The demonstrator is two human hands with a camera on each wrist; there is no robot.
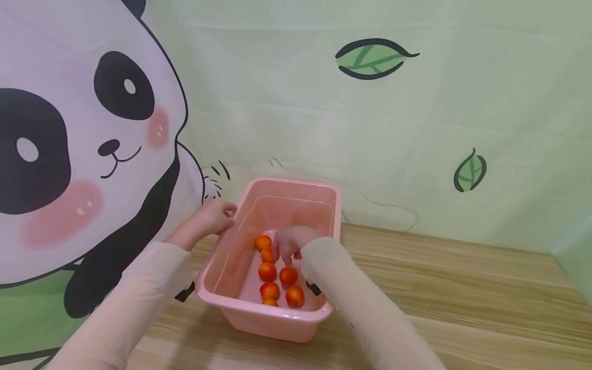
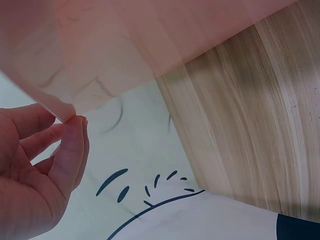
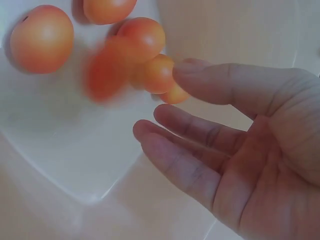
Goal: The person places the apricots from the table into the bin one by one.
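A pink plastic basin (image 1: 259, 307) holds several orange-red tomatoes (image 1: 267, 271) on its floor. My left hand (image 1: 215, 217) pinches the basin's left rim between thumb and fingers, as the left wrist view also shows. Inside the basin, my right hand (image 1: 294, 241) reaches down over the far tomatoes. In the right wrist view its thumb and fingers (image 3: 175, 162) are spread apart with nothing between them. One blurred tomato (image 3: 106, 74) appears just beyond the fingertips, close to a group of others. A tomato (image 3: 42, 39) lies separately to the left there.
The basin stands on a wood-grain table (image 1: 444, 298) that extends to the right. A dark handle (image 1: 186, 293) sticks out at the basin's left side. Behind hangs a pale green cloth (image 1: 287, 92) printed with a panda (image 1: 139, 169) and leaves.
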